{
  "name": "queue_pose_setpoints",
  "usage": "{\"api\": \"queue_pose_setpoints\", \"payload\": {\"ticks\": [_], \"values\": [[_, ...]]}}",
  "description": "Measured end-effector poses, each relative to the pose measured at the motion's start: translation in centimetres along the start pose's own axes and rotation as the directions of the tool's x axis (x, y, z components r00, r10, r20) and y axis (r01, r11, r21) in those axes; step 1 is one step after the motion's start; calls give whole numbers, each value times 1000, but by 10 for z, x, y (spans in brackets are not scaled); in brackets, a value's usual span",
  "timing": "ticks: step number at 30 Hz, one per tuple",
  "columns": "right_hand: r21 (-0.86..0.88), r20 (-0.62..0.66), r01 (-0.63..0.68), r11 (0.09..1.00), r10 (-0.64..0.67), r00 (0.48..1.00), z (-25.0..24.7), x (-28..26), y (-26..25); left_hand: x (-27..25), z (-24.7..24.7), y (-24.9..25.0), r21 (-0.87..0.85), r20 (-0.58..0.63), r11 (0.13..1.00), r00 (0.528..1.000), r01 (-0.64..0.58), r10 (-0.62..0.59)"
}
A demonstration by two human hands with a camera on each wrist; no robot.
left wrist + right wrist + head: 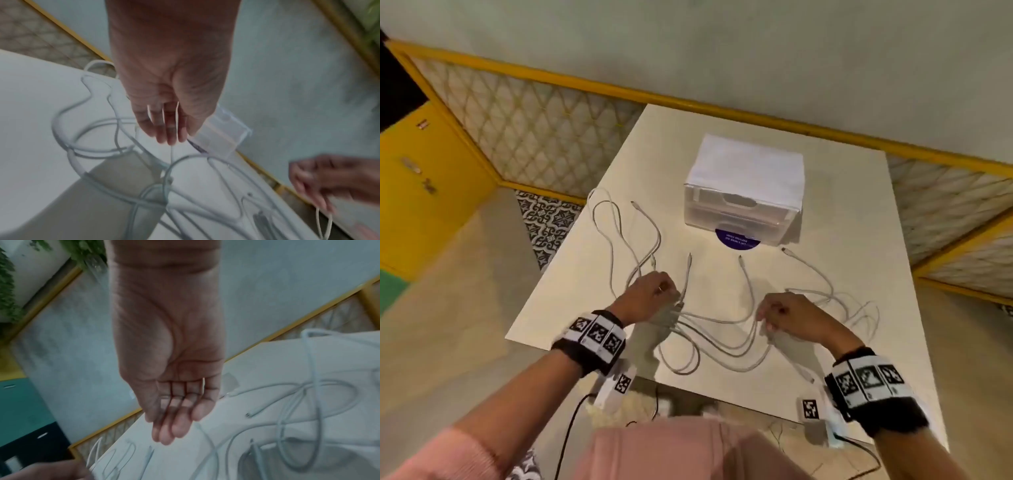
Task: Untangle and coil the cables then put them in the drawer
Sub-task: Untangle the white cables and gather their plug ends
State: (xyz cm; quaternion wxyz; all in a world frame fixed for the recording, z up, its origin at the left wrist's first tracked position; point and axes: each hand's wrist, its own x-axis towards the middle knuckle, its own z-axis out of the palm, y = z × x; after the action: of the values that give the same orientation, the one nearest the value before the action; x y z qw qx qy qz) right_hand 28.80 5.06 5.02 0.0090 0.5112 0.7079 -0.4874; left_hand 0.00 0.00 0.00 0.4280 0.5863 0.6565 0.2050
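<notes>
So both hands are sitting over the near edge of the tabletop (859, 212), each pinching into the mess of white cables (722, 346). The left hand (650, 298) has fingers curled on a few strands, while the right hand (791, 318) is pinching one near the middle. The cables are sprawling toward both side edges, and the clear drawer box (746, 192) is sitting shut toward the far edge.

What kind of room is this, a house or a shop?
Hard to say; probably an indoor room, maybe a café or play space. A small white table stands beside yellow-framed lattice panels, there is a patterned floor tile, and green plants hang by the wall.
</notes>
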Motion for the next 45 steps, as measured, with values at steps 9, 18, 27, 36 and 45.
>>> {"api": "queue_pose_setpoints", "payload": {"ticks": [9,18,27,36,45], "values": [[126,-22,62,990,-60,998,21,27,-32,33,22,-2,292,36,954,996,62,-76],[161,-188,301,940,-270,944,-5,42,-80,20,-48,144,-592,-124,737,941,-325,316],[-35,-114,380,925,-381,918,1,81,-88,-3,-103,167,-707,-407,503,867,-498,287],[-22,-192,309,951,-307,932,-26,72,-33,-3,-100,77,-483,-609,805,793,-346,-24],[-181,-115,498,848,-521,846,-34,47,-124,11,-29,106,-288,-445,876,864,-386,234]]}}
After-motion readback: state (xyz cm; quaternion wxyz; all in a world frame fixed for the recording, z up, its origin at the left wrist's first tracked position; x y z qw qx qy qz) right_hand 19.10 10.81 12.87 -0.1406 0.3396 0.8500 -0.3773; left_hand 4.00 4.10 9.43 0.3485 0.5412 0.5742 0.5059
